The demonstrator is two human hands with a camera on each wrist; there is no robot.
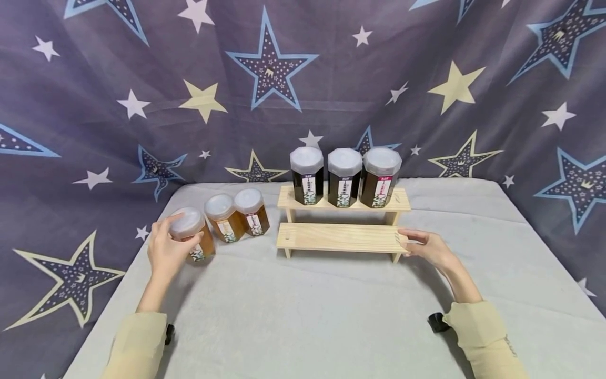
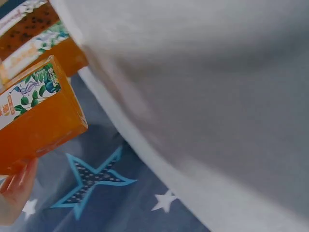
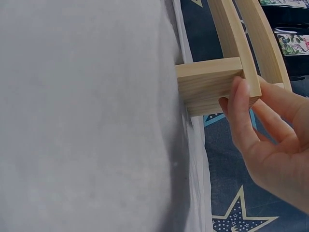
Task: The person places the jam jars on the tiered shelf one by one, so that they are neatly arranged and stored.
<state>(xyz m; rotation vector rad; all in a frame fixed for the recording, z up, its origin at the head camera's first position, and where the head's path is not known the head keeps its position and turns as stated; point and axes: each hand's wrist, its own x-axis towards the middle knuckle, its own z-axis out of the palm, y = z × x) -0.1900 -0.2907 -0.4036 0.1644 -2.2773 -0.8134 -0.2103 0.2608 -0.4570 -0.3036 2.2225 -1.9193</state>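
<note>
My left hand [image 1: 168, 245] grips a jar of amber contents [image 1: 206, 243] by its whitish lid, thumb on one side and fingers on the other. The left wrist view shows this jar's orange side and leafy label [image 2: 36, 94]; whether its base touches the table, I cannot tell. Just right of it stand an amber jar [image 1: 227, 223] and a redder-brown jar [image 1: 255, 218], close together. At the right end of a two-tier wooden rack [image 1: 338, 237], my right hand [image 1: 431, 247] pinches the lower shelf's edge between thumb and fingers, seen close in the right wrist view [image 3: 270, 140].
On the rack's upper shelf stand two dark jars, one at left [image 1: 307, 179] and one in the middle [image 1: 344, 179], and a brown jar with a red-topped label [image 1: 380, 181]. A pale cloth covers the table [image 1: 293, 316]. Behind hangs a star-patterned curtain [image 1: 331, 95].
</note>
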